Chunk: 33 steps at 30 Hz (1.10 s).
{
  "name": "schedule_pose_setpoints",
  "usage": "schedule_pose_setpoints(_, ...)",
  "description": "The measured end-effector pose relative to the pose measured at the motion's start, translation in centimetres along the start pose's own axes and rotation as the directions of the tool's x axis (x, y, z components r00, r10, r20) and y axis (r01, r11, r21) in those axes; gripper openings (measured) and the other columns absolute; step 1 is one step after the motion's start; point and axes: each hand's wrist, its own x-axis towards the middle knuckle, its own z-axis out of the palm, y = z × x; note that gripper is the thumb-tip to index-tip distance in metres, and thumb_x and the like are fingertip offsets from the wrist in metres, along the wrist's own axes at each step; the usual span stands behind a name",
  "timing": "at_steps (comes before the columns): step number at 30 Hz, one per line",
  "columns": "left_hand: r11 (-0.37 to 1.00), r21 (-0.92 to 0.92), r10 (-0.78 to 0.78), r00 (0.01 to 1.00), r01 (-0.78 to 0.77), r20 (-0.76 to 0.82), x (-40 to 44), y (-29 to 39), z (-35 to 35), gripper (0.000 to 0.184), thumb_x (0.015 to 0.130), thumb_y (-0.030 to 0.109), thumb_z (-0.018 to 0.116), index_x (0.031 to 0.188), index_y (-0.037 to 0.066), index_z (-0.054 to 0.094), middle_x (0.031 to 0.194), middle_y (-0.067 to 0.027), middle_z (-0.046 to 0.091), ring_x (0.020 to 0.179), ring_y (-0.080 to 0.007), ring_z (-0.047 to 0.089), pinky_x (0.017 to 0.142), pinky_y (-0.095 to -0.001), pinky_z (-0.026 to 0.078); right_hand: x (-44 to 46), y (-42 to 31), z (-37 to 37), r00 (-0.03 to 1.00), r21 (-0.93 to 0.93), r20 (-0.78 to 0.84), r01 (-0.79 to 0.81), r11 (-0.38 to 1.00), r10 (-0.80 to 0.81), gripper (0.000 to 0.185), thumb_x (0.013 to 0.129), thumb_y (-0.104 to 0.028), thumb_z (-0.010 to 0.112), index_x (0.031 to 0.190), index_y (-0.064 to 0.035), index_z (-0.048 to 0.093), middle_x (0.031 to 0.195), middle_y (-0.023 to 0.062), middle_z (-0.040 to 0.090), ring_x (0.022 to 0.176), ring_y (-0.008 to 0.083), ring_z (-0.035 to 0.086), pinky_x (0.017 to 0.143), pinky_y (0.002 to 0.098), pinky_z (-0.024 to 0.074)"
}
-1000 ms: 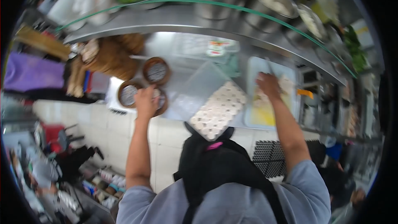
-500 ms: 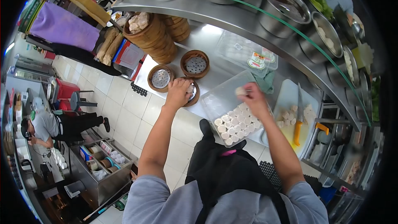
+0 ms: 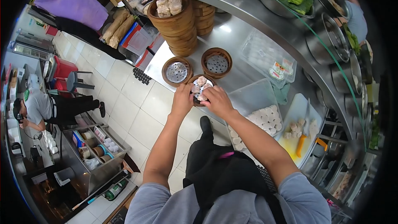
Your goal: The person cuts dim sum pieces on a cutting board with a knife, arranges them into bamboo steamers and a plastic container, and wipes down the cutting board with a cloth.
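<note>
Both hands are at a small round bamboo steamer [image 3: 202, 103] holding several pale dumplings [image 3: 201, 81]. My left hand [image 3: 183, 99] curls over its left rim, fingertips at a dumpling. My right hand [image 3: 218, 101] is inside the right edge, its fingers closed around a dumpling, partly hidden. Two more steamers with perforated metal liners stand behind, one at the left [image 3: 177, 71] and one at the right [image 3: 216, 63]. Right of my hands lies a clear plastic tray [image 3: 253, 95] with rows of pale round pieces [image 3: 265, 118], partly under my right forearm.
Stacked steamers [image 3: 178, 29] topped with dumplings stand behind. At the right, a cutting board [image 3: 295, 144] holds cut pieces and an orange-handled knife [image 3: 301, 145]. A metal shelf [image 3: 248, 10] with bowls overhangs the counter. A person [image 3: 41, 103] stands at far left.
My right hand has moved left from above the plastic tray to the steamer with its pale piece. Several dumplings now show in that steamer. The view has shifted, and my left hand stays at the rim.
</note>
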Motion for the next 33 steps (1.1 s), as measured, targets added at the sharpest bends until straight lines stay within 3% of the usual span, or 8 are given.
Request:
schedule_pose_setpoints(6, 0.998, 0.007, 0.062, 0.998, -0.062, 0.021, -0.1, -2.9, 1.1, 0.049, 0.079, -0.007, 0.061, 0.128, -0.001, 0.063, 0.112, -0.0251, 0.064, 0.102, -0.0458, 0.062, 0.092, -0.0501, 0.051, 0.5, 1.2, 2.2, 0.992, -0.076, -0.125, 0.02, 0.997, -0.029, 0.042, 0.073, -0.032, 0.087, 0.1, -0.009, 0.065, 0.104, 0.0104, 0.063, 0.1, 0.0342, 0.058, 0.087, 0.0482, 0.0474)
schedule_pose_setpoints(9, 0.942, -0.241, -0.204, 0.968, 0.234, 0.144, 0.1, 0.4, -1.0, 0.057, 0.084, -0.005, 0.057, 0.141, 0.002, 0.058, 0.107, -0.0172, 0.07, 0.092, -0.029, 0.066, 0.082, -0.0378, 0.054, -0.8, 0.9, 1.1, 0.981, 0.04, -0.194, 0.028, 0.999, -0.02, 0.04, 0.079, -0.04, 0.083, 0.094, -0.0074, 0.066, 0.101, 0.0131, 0.061, 0.095, 0.0357, 0.059, 0.084, 0.0487, 0.0476)
schedule_pose_setpoints(12, 0.99, -0.11, -0.084, 0.996, 0.088, 0.045, 0.2, 8.3, 0.4, 0.047, 0.09, -0.004, 0.064, 0.136, 0.003, 0.063, 0.097, -0.0113, 0.067, 0.085, -0.0219, 0.064, 0.076, -0.0309, 0.053, -9.1, -0.7, -6.5, 0.928, 0.145, -0.296, -0.19, 0.971, 0.226, 0.026, 0.092, -0.029, 0.075, 0.097, -0.0056, 0.066, 0.096, 0.0148, 0.059, 0.091, 0.0356, 0.058, 0.081, 0.0471, 0.0476)
schedule_pose_setpoints(16, 0.893, -0.271, 0.417, 0.887, -0.359, 0.197, -1.7, 18.3, 9.2, 0.04, 0.086, 0.001, 0.069, 0.125, 0.007, 0.069, 0.105, -0.0149, 0.069, 0.096, -0.0337, 0.066, 0.086, -0.0437, 0.053, -24.6, 5.2, -10.0, 0.483, 0.544, -0.518, -0.451, 0.708, 0.706, 0.018, 0.095, -0.004, 0.054, 0.108, -0.0007, 0.066, 0.095, 0.019, 0.068, 0.089, 0.0372, 0.067, 0.08, 0.0455, 0.054)
schedule_pose_setpoints(18, 0.788, -0.438, 0.588, 0.74, -0.433, 0.326, -2.7, 25.2, 13.3, 0.043, 0.082, 0.002, 0.071, 0.124, 0.007, 0.069, 0.111, -0.0166, 0.069, 0.104, -0.0373, 0.064, 0.09, -0.0466, 0.053, -31.5, 7.4, -14.2, 0.37, 0.25, -0.724, -0.645, 0.722, 0.582, 0.014, 0.097, -0.006, 0.056, 0.101, 0.0004, 0.067, 0.088, 0.0181, 0.069, 0.079, 0.0373, 0.066, 0.074, 0.0439, 0.0533)
schedule_pose_setpoints(23, 0.784, -0.398, 0.621, 0.612, -0.476, 0.491, -4.5, 33.9, 26.6, 0.041, 0.084, 0.006, 0.072, 0.125, 0.009, 0.068, 0.116, -0.0152, 0.067, 0.109, -0.0367, 0.065, 0.091, -0.0472, 0.055, -40.7, 8.5, -20.9, 0.122, 0.339, -0.562, -0.869, 0.361, 0.818, 0.012, 0.097, -0.012, 0.064, 0.099, -0.0006, 0.068, 0.077, 0.0146, 0.066, 0.071, 0.0323, 0.065, 0.068, 0.0437, 0.0507)
schedule_pose_setpoints(29, 0.773, -0.28, 0.607, 0.534, -0.57, 0.588, -2.6, 34.1, 33.8, 0.041, 0.083, 0.012, 0.07, 0.124, 0.015, 0.068, 0.111, -0.0132, 0.071, 0.107, -0.0359, 0.069, 0.091, -0.047, 0.058, -39.5, 12.0, -23.0, 0.254, 0.401, -0.642, -0.694, 0.598, 0.724, 0.029, 0.094, -0.004, 0.066, 0.123, -0.0052, 0.066, 0.098, 0.0153, 0.07, 0.082, 0.0315, 0.068, 0.075, 0.0393, 0.0547)
schedule_pose_setpoints(33, 0.893, -0.307, 0.444, 0.752, -0.329, 0.486, -3.6, 32.6, 30.2, 0.037, 0.08, 0.015, 0.074, 0.117, 0.01, 0.07, 0.093, -0.0163, 0.074, 0.088, -0.0352, 0.072, 0.08, -0.0456, 0.059, -38.3, 18.4, -22.1, 0.56, -0.173, -0.565, -0.798, 0.577, 0.605, 0.038, 0.1, -0.023, 0.061, 0.134, -0.0056, 0.062, 0.118, 0.0193, 0.069, 0.106, 0.0393, 0.066, 0.093, 0.0496, 0.0528)
